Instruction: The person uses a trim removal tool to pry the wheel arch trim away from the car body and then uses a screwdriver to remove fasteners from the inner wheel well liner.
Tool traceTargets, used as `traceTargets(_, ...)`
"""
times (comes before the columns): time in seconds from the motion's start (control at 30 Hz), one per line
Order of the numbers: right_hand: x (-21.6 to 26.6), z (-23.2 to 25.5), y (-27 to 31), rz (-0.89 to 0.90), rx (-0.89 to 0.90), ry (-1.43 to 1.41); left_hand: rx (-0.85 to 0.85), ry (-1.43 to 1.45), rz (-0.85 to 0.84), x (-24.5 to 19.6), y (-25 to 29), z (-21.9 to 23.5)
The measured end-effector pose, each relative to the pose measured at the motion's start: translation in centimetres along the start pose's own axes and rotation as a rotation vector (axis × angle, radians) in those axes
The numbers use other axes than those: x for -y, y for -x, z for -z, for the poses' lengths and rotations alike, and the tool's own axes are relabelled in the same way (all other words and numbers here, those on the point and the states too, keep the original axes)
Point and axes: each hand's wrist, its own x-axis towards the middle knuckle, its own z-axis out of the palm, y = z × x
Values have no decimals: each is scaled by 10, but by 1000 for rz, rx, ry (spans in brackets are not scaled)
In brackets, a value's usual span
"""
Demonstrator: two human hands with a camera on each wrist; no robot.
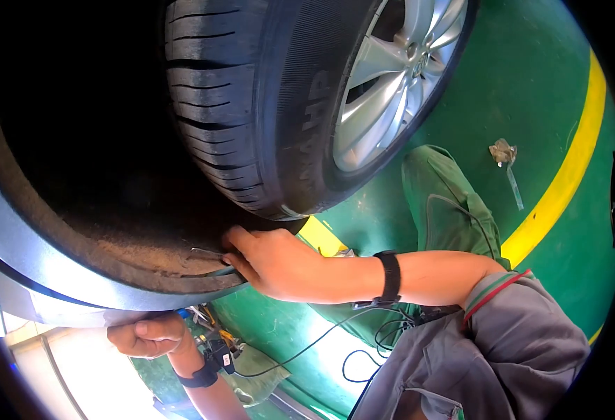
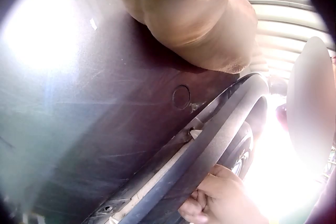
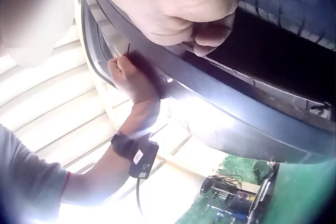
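Observation:
My right hand (image 1: 279, 259) reaches into the wheel arch, its fingers curled at the edge of the brown, dusty arch liner (image 1: 139, 252). A thin, light strip (image 1: 208, 253) lies right at its fingertips. In the right wrist view the same hand (image 3: 178, 8) is bent over the arch rim, above the grey-blue bumper (image 3: 247, 113). Lower left in the head view, my left hand (image 1: 150, 336) is curled against the bumper's outer side. The right wrist view has a thin dark stick (image 3: 128, 49) poking out of the left fist. A round cover (image 2: 181, 97) marks the bumper panel.
The tyre (image 1: 223, 105) with its silver wheel (image 1: 391, 84) stands close over the right hand. Cables (image 1: 384, 343) from the wrist devices hang near the lap. Tools (image 3: 236, 200) lie on the green floor (image 1: 531, 91), and a crumpled scrap (image 1: 503, 152) lies farther right.

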Motion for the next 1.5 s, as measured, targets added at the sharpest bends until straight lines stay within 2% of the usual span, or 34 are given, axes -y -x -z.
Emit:
traceTargets(0.1, -4, -16, -19, 28, -72, -119, 8, 10, -2, 1, 0, 1)
traceTargets(0.17, 1, -25, -30, -35, -179, -185, 16, 13, -17, 1, 0, 2)
traceTargets(0.2, 4, -24, -34, -36, -181, -182, 13, 7, -17, 1, 0, 2)
traceTargets(0.27, 13, -20, -43, -160, -88, -307, 10, -2, -18, 1, 0, 2)
traceTargets(0.4, 37, -13, -52, -175, -155, -398, 26, 46, -6, 5, 4, 3)
traceTargets(0.47, 44, -10, -54, 24, -253, -611, 29, 59, 4, 6, 4, 4)
traceTargets(0.5, 48, -4, -51, 26, -251, -607, 25, 26, -12, 5, 4, 3)
traceTargets(0.57, 57, 8, -43, -23, -166, -799, 37, -67, -59, 7, -2, 9)
traceTargets(0.6, 54, 15, -40, -28, -183, -757, 32, -107, -60, 5, 4, 8)
traceTargets(0.67, 58, 15, -30, 30, -192, -967, 18, -115, -20, 16, 15, 15)
traceTargets(0.7, 65, 9, -21, 92, -135, -1059, 8, -52, 62, 23, 16, 29)
traceTargets(0.73, 56, 17, -21, 113, -191, -997, -53, -112, -3, 33, 34, 17)
traceTargets(0.77, 58, 18, -15, 130, -131, -1111, -8, -45, 97, 43, 47, 22)
traceTargets(0.8, 57, 16, -11, 174, -71, -1124, -55, -146, -45, 34, 33, 18)
traceTargets(0.83, 52, 18, -4, 137, 38, -1078, -69, -96, 53, 29, 39, 14)
traceTargets(0.87, 57, 26, 4, 60, 79, -1020, 3, -43, 89, 47, 48, 23)
traceTargets(0.93, 46, 25, 13, 73, 219, -818, -17, -236, -40, 13, 13, 18)
traceTargets(0.97, 46, 31, 18, 78, 217, -805, -80, -243, -169, 0, -15, 5)
traceTargets(1.07, 40, 36, 32, -7, 236, -773, -55, -263, -107, -5, -11, 10)
traceTargets(1.13, 23, 27, 33, -38, 156, -742, -67, -246, -88, -6, -11, 7)
traceTargets(1.17, 18, 26, 35, -114, 178, -728, -71, -231, -77, -4, -10, 8)
traceTargets(1.2, 17, 27, 36, -112, 189, -738, -65, -242, -84, 0, -5, 7)
traceTargets(1.27, 9, 26, 31, -79, 200, -486, -65, -116, -5, 10, 17, 9)
traceTargets(1.33, -8, 18, 22, 47, 115, -362, -21, -118, -66, 3, 2, 10)
traceTargets(1.4, -14, 7, 11, 31, 80, -326, 8, -93, -116, 9, -1, 10)
traceTargets(1.47, -16, -2, -1, 83, 18, -214, -2, -39, -30, 6, 4, 6)
traceTargets(1.5, -14, -8, -8, 87, 39, -244, -10, -52, -10, 7, 7, 6)
